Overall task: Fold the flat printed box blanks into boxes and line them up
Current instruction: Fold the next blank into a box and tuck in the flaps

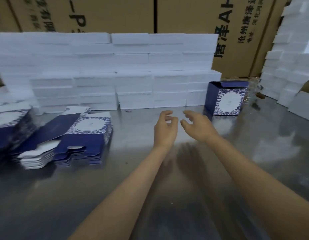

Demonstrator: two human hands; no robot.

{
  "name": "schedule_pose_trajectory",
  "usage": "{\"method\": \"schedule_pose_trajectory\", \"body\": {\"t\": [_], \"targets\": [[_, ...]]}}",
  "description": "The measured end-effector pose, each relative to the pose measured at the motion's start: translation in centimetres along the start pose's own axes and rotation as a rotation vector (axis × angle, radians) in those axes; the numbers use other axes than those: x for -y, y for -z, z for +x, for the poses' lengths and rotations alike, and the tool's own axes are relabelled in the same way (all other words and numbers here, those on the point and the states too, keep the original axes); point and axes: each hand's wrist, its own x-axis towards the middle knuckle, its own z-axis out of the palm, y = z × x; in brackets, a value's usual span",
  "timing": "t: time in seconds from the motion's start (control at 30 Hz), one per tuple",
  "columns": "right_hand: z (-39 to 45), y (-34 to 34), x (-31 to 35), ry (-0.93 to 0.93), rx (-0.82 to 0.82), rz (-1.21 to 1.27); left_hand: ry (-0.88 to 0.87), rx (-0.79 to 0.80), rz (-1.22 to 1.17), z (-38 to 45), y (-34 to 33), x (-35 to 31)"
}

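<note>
Bare forearms reach in from the bottom edge over the steel counter (185, 196), both hands out mid-counter, close together, not touching. Left hand (166, 126) holds nothing, fingers loosely curled; right hand (198, 125) likewise holds nothing, fingers loosely bent, thumb apart. Stack of flat box blanks (77, 141) lies at left on the counter, well apart from the hands; a second stack (10, 125) at the far left edge, blurred. One folded box (225, 99) stands upright at the back right, just beside the foam wall, near the right hand but not touched. Blanks look like thin printed card: light, fairly stiff across panels, bending easily at scored creases, glossy so likely a bit slippery on steel; edges and tabs could crease if pinched hard. Best taken by lifting the top sheet at a free edge or corner, then pressing opposite creases to pop it square. Look: dark navy panels, a white oval framed by blue floral print, white undersides on the flaps, stepped tab cut-outs along the near edge. White foam blocks (107, 66) are stacked behind; brown cartons (105, 13) beyond.
</note>
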Motion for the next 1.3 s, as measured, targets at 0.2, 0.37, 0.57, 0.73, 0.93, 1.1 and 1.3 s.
{"method": "schedule_pose_trajectory", "body": {"t": [0.2, 0.37, 0.57, 0.73, 0.93, 1.1, 1.3], "targets": [[-3.4, -5.7, 9.3, 0.031, 0.191, 0.187, -0.14, -0.324, 0.15, -2.5, 12.9, -0.2], [-6.0, -11.6, 15.9, -0.128, 0.272, 0.541, -0.238, -0.653, 0.245, -4.6, 20.9, 0.5], [-6.4, -16.2, 20.8, -0.294, 0.268, 0.375, -0.135, -0.738, 0.335, -5.0, 23.4, 0.8], [-5.8, -17.4, 21.2, -0.274, 0.158, 0.322, -0.095, -0.689, 0.382, -4.8, 23.6, 0.9], [-5.9, -15.9, 20.5, -0.239, -0.005, 0.781, -0.215, -0.715, 0.532, -4.9, 23.8, 0.4], [-5.8, -10.8, 17.9, -0.251, -0.061, 1.194, -0.303, -0.719, 0.628, -5.2, 24.2, -0.5], [-8.1, -5.1, 9.5, -0.243, -0.027, 1.295, 0.116, -0.361, -0.105, -4.7, 24.9, -2.3]]}}
